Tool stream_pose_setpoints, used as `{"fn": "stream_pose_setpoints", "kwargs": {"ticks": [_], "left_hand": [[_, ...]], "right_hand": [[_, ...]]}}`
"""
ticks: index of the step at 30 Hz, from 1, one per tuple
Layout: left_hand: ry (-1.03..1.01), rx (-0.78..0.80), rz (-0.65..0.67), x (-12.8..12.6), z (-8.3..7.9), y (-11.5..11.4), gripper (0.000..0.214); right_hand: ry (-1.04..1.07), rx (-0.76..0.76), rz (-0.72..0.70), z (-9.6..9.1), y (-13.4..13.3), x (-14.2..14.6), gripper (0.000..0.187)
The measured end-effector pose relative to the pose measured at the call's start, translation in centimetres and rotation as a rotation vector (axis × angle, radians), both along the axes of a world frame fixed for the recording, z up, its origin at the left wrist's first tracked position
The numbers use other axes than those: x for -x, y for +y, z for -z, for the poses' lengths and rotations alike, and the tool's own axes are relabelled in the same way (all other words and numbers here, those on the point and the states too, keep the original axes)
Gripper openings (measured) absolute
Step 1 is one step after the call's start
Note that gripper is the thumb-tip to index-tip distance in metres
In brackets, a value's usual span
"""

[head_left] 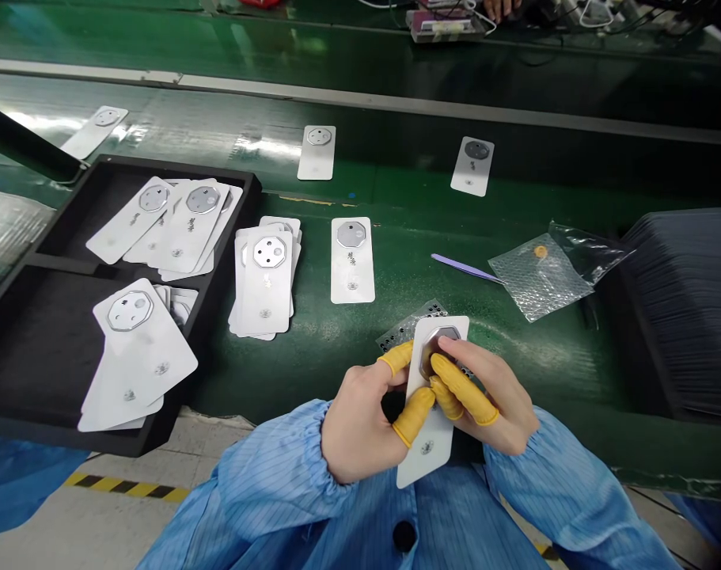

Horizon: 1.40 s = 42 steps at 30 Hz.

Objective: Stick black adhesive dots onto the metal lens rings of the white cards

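Observation:
My left hand [375,416] grips a white phone-shaped back cover [428,443] by its left side, tilted in front of my body. Near its top is a grey octagonal plate [432,346]. The thumb and index finger of my right hand [479,396] are pinched together over the cover; anything between them is too small to see. Another right finger rests on the octagonal plate. Yellow finger cots cover some fingertips of both hands. Partly hidden behind the cover lies a clear sheet with black dots [412,323].
Similar covers lie singly [352,273] and in a stack [265,281] on the green bench. More fill a black tray [229,297] at left. Purple tweezers [464,267] and a bubble-wrap bag [538,277] lie right, beside a bin of dark sheets [686,309]. Another person's hand [502,8] shows at the far side.

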<state>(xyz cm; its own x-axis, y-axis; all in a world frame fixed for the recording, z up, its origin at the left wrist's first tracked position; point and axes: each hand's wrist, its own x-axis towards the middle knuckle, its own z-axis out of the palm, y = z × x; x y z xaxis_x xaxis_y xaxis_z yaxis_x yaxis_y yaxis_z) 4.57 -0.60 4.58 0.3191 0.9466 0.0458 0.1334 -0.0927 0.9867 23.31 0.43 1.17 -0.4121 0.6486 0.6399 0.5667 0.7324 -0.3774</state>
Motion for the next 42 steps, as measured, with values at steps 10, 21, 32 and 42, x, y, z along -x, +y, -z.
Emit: {"fn": "stream_pose_setpoints", "kwargs": {"ticks": [10, 21, 32, 42], "left_hand": [[0.126, -0.038, -0.039, 0.1, 0.2, 0.3, 0.003], [0.011, 0.069, 0.028, 0.5, 0.2, 0.4, 0.013], [-0.439, 0.506, -0.078, -0.1, 3.0, 2.1, 0.053], [-0.276, 0.474, -0.400, -0.1, 3.5, 3.5, 0.054]], "right_hand": [[-0.049, -0.067, -0.060, 0.0, 0.1, 1.1, 0.052], [0.016, -0.007, -0.046, 0.4, -0.7, 1.6, 0.058], [0.365, 0.455, 0.109, 2.4, 0.0, 1.6, 0.068], [0.675, 0.693, -0.108, 4.1, 0.0, 3.2, 0.061]]}}
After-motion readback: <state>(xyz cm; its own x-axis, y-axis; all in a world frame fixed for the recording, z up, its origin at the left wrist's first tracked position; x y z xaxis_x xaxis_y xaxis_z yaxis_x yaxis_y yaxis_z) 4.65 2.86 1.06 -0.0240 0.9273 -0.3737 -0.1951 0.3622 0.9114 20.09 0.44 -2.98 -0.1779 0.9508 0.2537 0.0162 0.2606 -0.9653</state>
